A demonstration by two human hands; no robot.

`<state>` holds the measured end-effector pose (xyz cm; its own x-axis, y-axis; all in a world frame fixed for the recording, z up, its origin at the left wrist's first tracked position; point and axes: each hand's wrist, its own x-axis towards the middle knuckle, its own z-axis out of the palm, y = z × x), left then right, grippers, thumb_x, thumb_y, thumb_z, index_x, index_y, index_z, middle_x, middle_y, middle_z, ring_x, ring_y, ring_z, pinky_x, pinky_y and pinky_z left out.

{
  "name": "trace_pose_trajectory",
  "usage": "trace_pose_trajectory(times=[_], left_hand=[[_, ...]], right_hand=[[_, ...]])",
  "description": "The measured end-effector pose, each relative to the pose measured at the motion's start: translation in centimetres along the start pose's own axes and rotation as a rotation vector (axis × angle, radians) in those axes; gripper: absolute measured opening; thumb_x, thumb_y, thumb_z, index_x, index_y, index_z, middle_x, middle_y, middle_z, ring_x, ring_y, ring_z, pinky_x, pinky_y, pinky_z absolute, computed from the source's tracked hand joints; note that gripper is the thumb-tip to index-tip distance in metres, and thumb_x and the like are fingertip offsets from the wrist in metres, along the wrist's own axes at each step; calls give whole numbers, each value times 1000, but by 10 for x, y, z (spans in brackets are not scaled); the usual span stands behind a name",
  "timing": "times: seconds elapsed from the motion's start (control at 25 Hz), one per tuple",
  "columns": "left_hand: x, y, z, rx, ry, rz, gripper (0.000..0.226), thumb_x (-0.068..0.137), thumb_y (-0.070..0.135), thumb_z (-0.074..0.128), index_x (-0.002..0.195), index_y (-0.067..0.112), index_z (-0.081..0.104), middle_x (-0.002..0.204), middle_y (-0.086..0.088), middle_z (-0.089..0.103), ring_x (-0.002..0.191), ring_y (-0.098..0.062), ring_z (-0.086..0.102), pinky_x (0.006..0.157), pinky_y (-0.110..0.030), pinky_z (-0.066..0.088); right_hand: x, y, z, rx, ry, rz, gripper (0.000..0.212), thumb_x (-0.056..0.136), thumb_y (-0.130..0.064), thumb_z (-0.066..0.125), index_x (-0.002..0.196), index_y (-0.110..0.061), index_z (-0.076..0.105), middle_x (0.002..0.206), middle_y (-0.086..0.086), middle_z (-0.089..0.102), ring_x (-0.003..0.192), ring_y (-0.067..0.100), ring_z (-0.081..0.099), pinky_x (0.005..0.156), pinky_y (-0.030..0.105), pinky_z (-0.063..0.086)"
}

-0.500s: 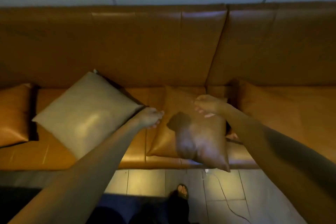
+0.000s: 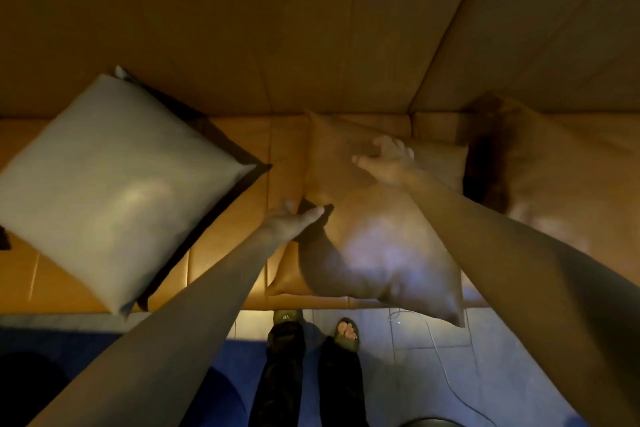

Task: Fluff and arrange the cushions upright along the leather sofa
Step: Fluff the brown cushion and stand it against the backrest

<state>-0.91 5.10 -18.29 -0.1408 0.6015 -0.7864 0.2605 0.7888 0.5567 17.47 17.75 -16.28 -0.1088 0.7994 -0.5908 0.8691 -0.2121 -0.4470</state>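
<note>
A tan leather cushion (image 2: 377,239) lies flat on the seat of the leather sofa (image 2: 235,212), its near corner hanging over the front edge. My left hand (image 2: 294,218) touches its left edge, fingers apart. My right hand (image 2: 384,160) rests spread on its upper part. A pale beige cushion (image 2: 114,184) lies tilted on the seat to the left, over a darker one. Another tan cushion (image 2: 554,177) leans at the right, blurred.
The sofa back (image 2: 311,28) fills the top of the view. My feet in sandals (image 2: 346,331) stand on pale floor tiles close to the sofa front. A thin white cable (image 2: 440,357) trails on the tiles. A dark blue rug (image 2: 104,357) lies at lower left.
I have leaned in closer to the sofa. Both hands moved from hovering above the tan cushion down onto it, left at its edge, right on its top.
</note>
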Motion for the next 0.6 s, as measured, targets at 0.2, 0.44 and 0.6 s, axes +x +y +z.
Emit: trace_pose_trajectory(times=[0.2,0.44,0.6], left_hand=[[45,-8,20,50,-58,-50,117,65,62,77,152,19,13,154,-5,34,140,-31,35,114,-45,33],[69,-33,21,-101,-140,-46,120,57,62,81,151,26,16,145,-1,45,130,-26,45,107,-40,37],[70,-39,11,-171,-215,27,113,62,50,84,150,29,17,135,4,51,123,-21,50,103,-37,42]], right_hand=[[44,-19,19,-132,-15,-60,89,81,-67,54,152,-27,19,164,-2,-2,148,26,-13,113,64,6],[79,-38,49,-205,-42,-15,115,67,-87,46,154,-26,2,163,1,-2,148,31,-10,107,71,-1],[86,-40,58,-342,120,-2,116,62,-87,52,150,-18,21,150,9,21,138,35,14,108,70,8]])
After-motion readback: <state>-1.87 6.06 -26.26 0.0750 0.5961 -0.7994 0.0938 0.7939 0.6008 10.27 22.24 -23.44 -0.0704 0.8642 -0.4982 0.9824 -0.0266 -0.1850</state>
